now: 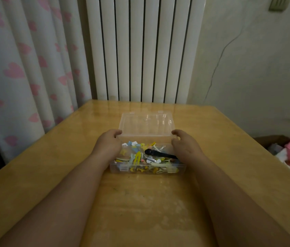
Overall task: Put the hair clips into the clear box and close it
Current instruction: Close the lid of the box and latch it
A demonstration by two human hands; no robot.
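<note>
On the table point(137, 207), the clear box point(114, 168) is holding hair clips point(137, 158); left hand point(107, 143) at nine, right hand point(183, 147) at three o'clock are gripping its lid point(146, 123).

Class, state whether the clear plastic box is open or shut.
Open: the transparent lid of the clear plastic box tilts back, leaving colourful hair clips uncovered.

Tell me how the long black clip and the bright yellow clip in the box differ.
Colour: the black clip is dark, the yellow clip bright. Shape: the black clip is long and slim, the yellow clip shorter and broader. Pose: the black clip lies crosswise on top of the pile, the yellow clip points toward the near wall. Both lie inside the open clear box.
</note>
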